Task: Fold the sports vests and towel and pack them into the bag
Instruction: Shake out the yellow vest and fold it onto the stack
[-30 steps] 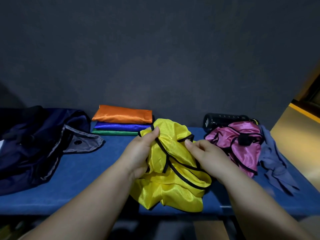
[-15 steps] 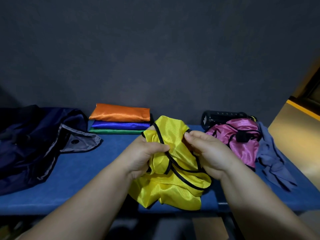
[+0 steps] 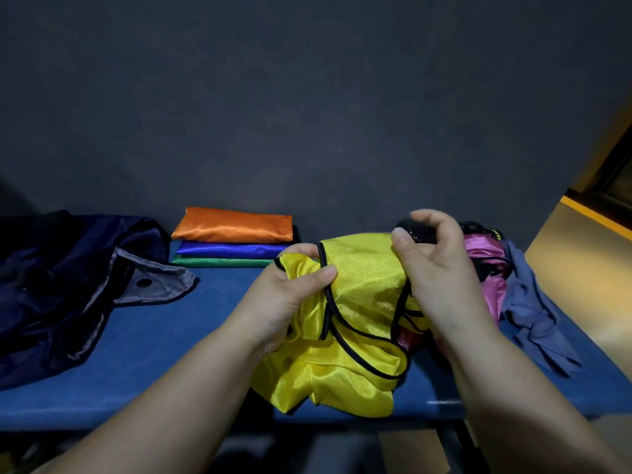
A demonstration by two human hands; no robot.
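Hands are pulling apart: left hand (image 3: pixel 294 295) and right hand (image 3: pixel 434 268) both pinching yellow vest (image 3: pixel 362 289), stretching it flat for folding

A blue-covered bench (image 3: pixel 164 354) is stretching across the view, backing against a dark grey wall (image 3: pixel 307 114). A black cylinder (image 3: pixel 421 234) is lying at its far edge toward the right corner, partly hidden. A tan surface (image 3: pixel 581 265) is showing beyond the bench's right edge.
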